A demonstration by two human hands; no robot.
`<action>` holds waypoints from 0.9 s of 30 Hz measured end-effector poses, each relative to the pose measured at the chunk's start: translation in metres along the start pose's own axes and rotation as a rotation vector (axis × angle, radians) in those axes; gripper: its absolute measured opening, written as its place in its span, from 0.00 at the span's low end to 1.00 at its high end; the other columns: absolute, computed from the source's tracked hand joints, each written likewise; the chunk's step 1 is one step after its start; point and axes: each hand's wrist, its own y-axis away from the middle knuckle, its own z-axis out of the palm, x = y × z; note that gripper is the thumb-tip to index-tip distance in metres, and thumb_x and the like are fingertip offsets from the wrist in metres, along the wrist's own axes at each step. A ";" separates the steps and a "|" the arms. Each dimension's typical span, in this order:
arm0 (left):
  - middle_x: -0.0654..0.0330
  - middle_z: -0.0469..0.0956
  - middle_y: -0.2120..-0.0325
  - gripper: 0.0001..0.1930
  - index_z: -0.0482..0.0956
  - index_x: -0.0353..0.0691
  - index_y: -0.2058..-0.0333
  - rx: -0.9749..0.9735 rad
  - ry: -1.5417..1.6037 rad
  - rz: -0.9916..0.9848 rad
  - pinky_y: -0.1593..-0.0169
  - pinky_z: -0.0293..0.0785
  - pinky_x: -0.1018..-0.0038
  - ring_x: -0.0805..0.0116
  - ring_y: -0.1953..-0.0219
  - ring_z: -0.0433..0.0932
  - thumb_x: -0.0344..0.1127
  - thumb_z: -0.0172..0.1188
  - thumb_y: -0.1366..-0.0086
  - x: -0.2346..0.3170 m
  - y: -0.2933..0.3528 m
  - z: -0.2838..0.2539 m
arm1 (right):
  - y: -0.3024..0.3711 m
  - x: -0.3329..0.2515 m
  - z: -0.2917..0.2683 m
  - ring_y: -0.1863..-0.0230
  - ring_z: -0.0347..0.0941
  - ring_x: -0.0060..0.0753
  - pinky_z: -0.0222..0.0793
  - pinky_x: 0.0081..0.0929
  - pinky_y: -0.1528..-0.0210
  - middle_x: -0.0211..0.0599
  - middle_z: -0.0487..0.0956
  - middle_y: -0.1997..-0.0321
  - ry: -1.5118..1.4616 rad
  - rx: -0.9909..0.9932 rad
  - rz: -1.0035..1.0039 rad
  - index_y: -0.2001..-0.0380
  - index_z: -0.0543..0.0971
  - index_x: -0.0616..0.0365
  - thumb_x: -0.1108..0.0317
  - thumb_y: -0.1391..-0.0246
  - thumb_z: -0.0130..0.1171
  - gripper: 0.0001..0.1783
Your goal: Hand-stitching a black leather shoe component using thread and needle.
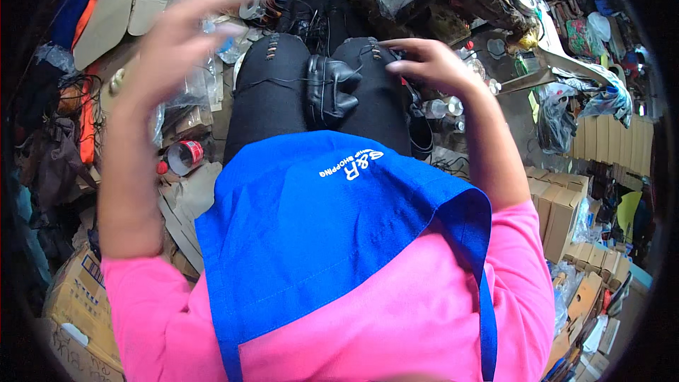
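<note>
On my lap, between my thighs, lies a small crumpled black leather piece (331, 92) with a seam; its exact kind is unclear. A thin dark thread runs from it leftward over my thigh. My left hand (187, 39) is raised to the left of my knees, smeared by motion, with index finger and thumb apart and nothing visible between them. Close to my right knee hovers my right hand (428, 64), fingers stretched and thumb apart, with nothing seen in it. Both hands are away from the leather piece.
A bottle with a red label (185, 158) lies on the left. Clear plastic bottles (444, 107) lie beside my right leg. Cardboard boxes (85, 293) stand lower left, stacked cartons (559, 205) at right. A wooden ledge (527, 79) juts in at upper right. Cords and plastic bags clutter the floor.
</note>
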 end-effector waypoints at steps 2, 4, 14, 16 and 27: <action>0.56 0.74 0.48 0.22 0.75 0.45 0.47 -0.267 -0.050 0.064 0.41 0.67 0.66 0.57 0.45 0.72 0.29 0.60 0.42 0.006 -0.036 0.055 | -0.032 -0.028 0.023 0.54 0.77 0.35 0.70 0.33 0.50 0.42 0.80 0.53 0.380 -0.148 -0.230 0.42 0.72 0.50 0.63 0.49 0.64 0.29; 0.53 0.73 0.47 0.23 0.74 0.43 0.47 -0.438 -0.179 0.022 0.42 0.67 0.65 0.54 0.45 0.71 0.32 0.62 0.43 0.008 -0.055 0.085 | -0.050 -0.047 0.033 0.57 0.78 0.40 0.70 0.36 0.53 0.42 0.81 0.56 0.465 -0.241 -0.169 0.45 0.74 0.51 0.63 0.50 0.64 0.27; 0.53 0.76 0.69 0.19 0.76 0.37 0.66 -0.388 0.099 0.055 0.58 0.72 0.65 0.53 0.62 0.76 0.32 0.71 0.58 -0.010 -0.065 0.140 | -0.016 -0.034 0.054 0.62 0.76 0.47 0.71 0.35 0.60 0.47 0.78 0.66 0.436 0.128 -0.137 0.66 0.79 0.61 0.68 0.60 0.68 0.15; 0.54 0.75 0.71 0.18 0.76 0.37 0.68 -0.351 0.082 0.027 0.59 0.72 0.66 0.54 0.64 0.76 0.31 0.72 0.59 -0.015 -0.063 0.147 | -0.014 -0.026 0.054 0.61 0.76 0.48 0.71 0.36 0.58 0.47 0.78 0.63 0.410 0.144 -0.162 0.64 0.79 0.61 0.67 0.57 0.67 0.16; 0.62 0.80 0.66 0.16 0.78 0.35 0.63 -0.435 0.397 -0.196 0.52 0.71 0.75 0.74 0.61 0.75 0.24 0.67 0.53 -0.027 -0.053 0.132 | 0.024 -0.033 0.044 0.57 0.71 0.45 0.68 0.34 0.51 0.45 0.72 0.62 0.283 0.212 -0.094 0.49 0.77 0.54 0.75 0.50 0.57 0.21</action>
